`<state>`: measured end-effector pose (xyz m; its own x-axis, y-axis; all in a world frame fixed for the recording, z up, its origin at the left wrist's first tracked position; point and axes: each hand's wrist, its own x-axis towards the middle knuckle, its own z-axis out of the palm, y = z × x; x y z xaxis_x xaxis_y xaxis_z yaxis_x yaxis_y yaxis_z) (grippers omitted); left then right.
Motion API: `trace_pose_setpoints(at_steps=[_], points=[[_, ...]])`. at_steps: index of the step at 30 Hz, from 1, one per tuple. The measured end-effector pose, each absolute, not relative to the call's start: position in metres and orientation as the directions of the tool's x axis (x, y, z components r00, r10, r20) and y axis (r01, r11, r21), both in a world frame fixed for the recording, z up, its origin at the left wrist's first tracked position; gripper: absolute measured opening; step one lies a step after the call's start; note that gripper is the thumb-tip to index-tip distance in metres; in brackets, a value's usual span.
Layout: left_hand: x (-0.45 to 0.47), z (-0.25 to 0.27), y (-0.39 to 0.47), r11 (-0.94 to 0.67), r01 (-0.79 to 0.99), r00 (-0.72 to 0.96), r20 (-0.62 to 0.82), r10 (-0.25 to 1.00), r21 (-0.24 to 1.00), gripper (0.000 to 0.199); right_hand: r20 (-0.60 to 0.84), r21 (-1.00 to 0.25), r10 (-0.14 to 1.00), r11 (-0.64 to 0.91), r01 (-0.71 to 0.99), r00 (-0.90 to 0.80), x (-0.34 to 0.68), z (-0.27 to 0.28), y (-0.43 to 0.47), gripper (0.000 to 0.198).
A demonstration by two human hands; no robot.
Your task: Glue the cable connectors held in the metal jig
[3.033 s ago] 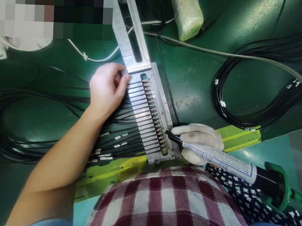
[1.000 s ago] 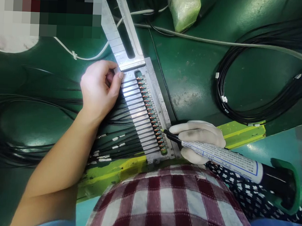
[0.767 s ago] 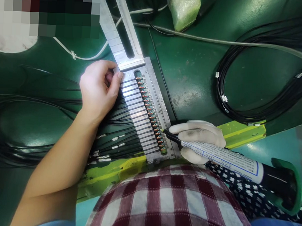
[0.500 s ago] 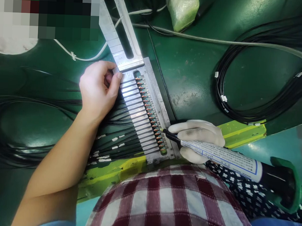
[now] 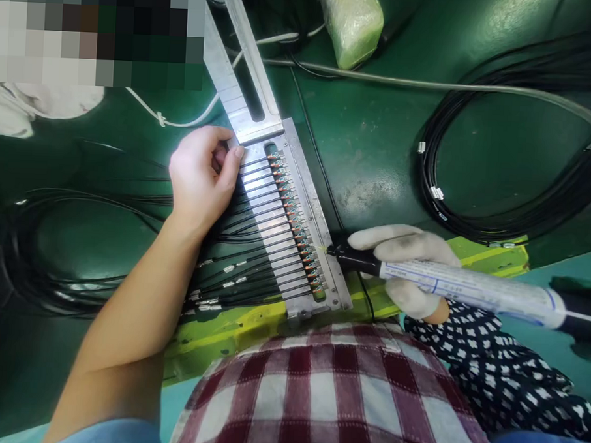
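Observation:
A long metal fixture [image 5: 270, 227] lies aslant on the green table. In its slot sits a row of small circuit boards [image 5: 296, 215] with orange wire ends, and black cables [image 5: 264, 211] run from them to the left. My bare left hand [image 5: 204, 172] grips the fixture's upper left edge, thumb on top and the other fingers curled and partly hidden. My right hand [image 5: 411, 266], in a white glove, is closed round a white-labelled glue syringe [image 5: 469, 288] with a black front end. Its thin tip is over the fixture's right side, beside the lower boards; whether it touches is unclear.
Coiled black cables [image 5: 427, 175] with silver tags lie at right, and another coil [image 5: 24, 255] at left. A green-tinted wrapped block [image 5: 355, 28] stands at the back. A grey hose [image 5: 429, 85] crosses the table. Yellow edging [image 5: 494, 256] runs along the front.
My right hand and the syringe have drawn back to the right, and the tip has left the row of boards. My left hand keeps its hold on the fixture. The view has shifted slightly.

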<state>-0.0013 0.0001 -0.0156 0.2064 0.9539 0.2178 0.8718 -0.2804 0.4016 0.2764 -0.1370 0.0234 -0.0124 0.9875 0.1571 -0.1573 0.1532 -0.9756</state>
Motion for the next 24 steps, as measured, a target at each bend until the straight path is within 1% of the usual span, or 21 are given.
trace_pose_setpoints(at_steps=[2, 3, 6, 8, 9, 10, 11, 12, 14, 15, 17, 20, 24], points=[[0.0, -0.016, 0.002, -0.258, 0.883, 0.192, 0.199, 0.961, 0.392, 0.021, 0.205, -0.946, 0.978, 0.205, -0.252, 0.025, 0.277, 0.022, -0.137, 0.018], [0.001, -0.015, 0.003, -0.24, 0.889, 0.182, 0.181, 0.966, 0.389, 0.024, 0.196, -0.935, 0.979, 0.203, -0.289, 0.055, 0.278, 0.021, -0.136, 0.018], [0.007, 0.003, -0.001, -0.195, 0.915, 0.178, 0.08, 0.981, 0.355, 0.04, 0.105, -0.913, 0.981, 0.16, -0.375, 0.163, 0.28, 0.018, -0.132, 0.02], [0.011, 0.025, -0.014, -0.247, 0.938, 0.246, 0.037, 0.969, 0.241, 0.045, 0.085, -0.887, 0.975, 0.168, -0.431, 0.205, 0.283, 0.017, -0.129, 0.022], [0.013, 0.036, -0.025, -0.307, 0.938, 0.306, 0.034, 0.951, 0.163, 0.041, 0.08, -0.873, 0.974, 0.17, -0.457, 0.21, 0.285, 0.017, -0.128, 0.022], [0.015, 0.047, -0.038, -0.384, 0.919, 0.382, 0.034, 0.923, 0.089, 0.033, 0.074, -0.861, 0.975, 0.169, -0.48, 0.212, 0.286, 0.018, -0.127, 0.022], [0.016, 0.055, -0.053, -0.457, 0.888, 0.455, 0.033, 0.89, 0.048, 0.025, 0.069, -0.851, 0.975, 0.169, -0.497, 0.212, 0.287, 0.018, -0.127, 0.021], [0.016, 0.06, -0.069, -0.531, 0.845, 0.531, 0.012, 0.847, 0.061, 0.021, 0.068, -0.845, 0.975, 0.17, -0.507, 0.213, 0.288, 0.019, -0.127, 0.02], [0.015, 0.06, -0.1, -0.608, 0.775, 0.621, -0.027, 0.784, 0.175, 0.022, 0.059, -0.847, 0.978, 0.156, -0.508, 0.202, 0.288, 0.021, -0.128, 0.019], [0.014, 0.057, -0.112, -0.616, 0.756, 0.638, -0.038, 0.769, 0.222, 0.02, 0.054, -0.849, 0.98, 0.146, -0.509, 0.191, 0.287, 0.022, -0.128, 0.019], [0.011, 0.046, -0.13, -0.604, 0.755, 0.631, -0.028, 0.776, 0.255, 0.015, 0.055, -0.847, 0.983, 0.14, -0.513, 0.177, 0.286, 0.022, -0.13, 0.02], [0.008, 0.036, -0.14, -0.607, 0.764, 0.621, 0.007, 0.784, 0.219, 0.012, 0.073, -0.848, 0.982, 0.154, -0.508, 0.176, 0.285, 0.02, -0.13, 0.02], [0.011, 0.038, -0.137, -0.641, 0.761, 0.647, -0.037, 0.762, 0.099, 0.013, 0.117, -0.842, 0.981, 0.181, -0.508, 0.155, 0.284, 0.016, -0.13, 0.017]])
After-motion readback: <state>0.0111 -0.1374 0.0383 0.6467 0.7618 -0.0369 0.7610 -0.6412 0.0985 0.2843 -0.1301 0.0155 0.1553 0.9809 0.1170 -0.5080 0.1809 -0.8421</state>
